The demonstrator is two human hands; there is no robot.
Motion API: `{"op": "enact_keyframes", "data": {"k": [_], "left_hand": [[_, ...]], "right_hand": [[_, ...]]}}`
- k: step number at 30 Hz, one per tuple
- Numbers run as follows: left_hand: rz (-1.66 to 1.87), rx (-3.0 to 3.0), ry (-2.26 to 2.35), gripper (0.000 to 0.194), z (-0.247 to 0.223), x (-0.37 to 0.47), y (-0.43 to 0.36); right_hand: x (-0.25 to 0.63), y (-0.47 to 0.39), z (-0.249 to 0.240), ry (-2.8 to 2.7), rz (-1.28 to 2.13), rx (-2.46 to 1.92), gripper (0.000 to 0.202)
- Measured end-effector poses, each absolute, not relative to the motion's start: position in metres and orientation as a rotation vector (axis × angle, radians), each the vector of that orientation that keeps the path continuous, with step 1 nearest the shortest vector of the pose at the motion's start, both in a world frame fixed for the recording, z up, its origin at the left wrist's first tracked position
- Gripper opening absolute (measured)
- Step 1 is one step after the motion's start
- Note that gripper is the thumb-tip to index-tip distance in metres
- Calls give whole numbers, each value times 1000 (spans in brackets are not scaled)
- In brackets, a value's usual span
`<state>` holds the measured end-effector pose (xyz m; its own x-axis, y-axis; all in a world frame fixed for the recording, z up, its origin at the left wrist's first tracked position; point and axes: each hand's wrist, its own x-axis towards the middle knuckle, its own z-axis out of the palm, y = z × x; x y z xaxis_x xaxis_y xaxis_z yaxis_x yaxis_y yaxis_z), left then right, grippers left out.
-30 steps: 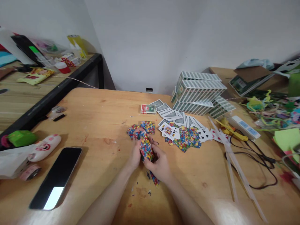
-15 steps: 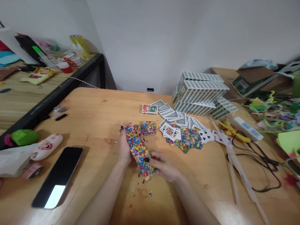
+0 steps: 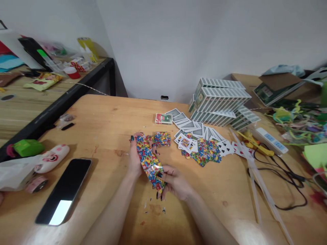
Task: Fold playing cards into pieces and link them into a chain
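Note:
Both hands hold a fanned strip of cards (image 3: pixel 149 160) with colourful patterned backs, above the wooden table. My left hand (image 3: pixel 134 160) grips its upper left end, thumb on the near edge. At the lower right end my right hand (image 3: pixel 175 180) pinches the cards, thumb on top and fingertips showing beneath. Just beyond lies a stack of the same patterned cards (image 3: pixel 162 139). To the right, more patterned cards (image 3: pixel 204 149) are spread out, with a face-up picture card (image 3: pixel 185 143) on them. Grey-backed cards (image 3: pixel 187 124) are strewn behind.
A red and green card box (image 3: pixel 164 118) lies beyond the stack. Striped boxes (image 3: pixel 221 98) are piled at the back right. A phone (image 3: pixel 65 190) lies at the left. On the right are clear plastic strips (image 3: pixel 263 183), a black cable (image 3: pixel 302 190) and a power strip (image 3: pixel 272 140).
My right hand's fingers have shifted under the lower end of the fanned cards, and that end now reaches less far down. The view has moved slightly.

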<state>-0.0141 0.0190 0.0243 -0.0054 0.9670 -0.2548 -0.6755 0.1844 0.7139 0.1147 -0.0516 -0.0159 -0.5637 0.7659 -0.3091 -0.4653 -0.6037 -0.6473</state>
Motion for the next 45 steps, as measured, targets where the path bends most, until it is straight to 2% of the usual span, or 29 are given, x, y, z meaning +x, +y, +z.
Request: {"op": "enact_keyframes", "data": {"k": [10,17,24,29,45], "left_hand": [[1279,393,828,28,21,-8,17],[1306,472,736,25,8,-6,12],[1269,511,756,28,10,-7,13],[1347,522,788,23,17,-12,18],[1310,528,798,24,9,-5,13]], "right_hand": [[108,-54,-24,-544,1968,-907,19],[105,-53,-19,-518,1923,-937,19],[117,-50,-12,-582,2140,-803,25],[123,-49,-9,-604,2318,-661,30],[115,-50,-18,-545,2166,-769,27]]}}
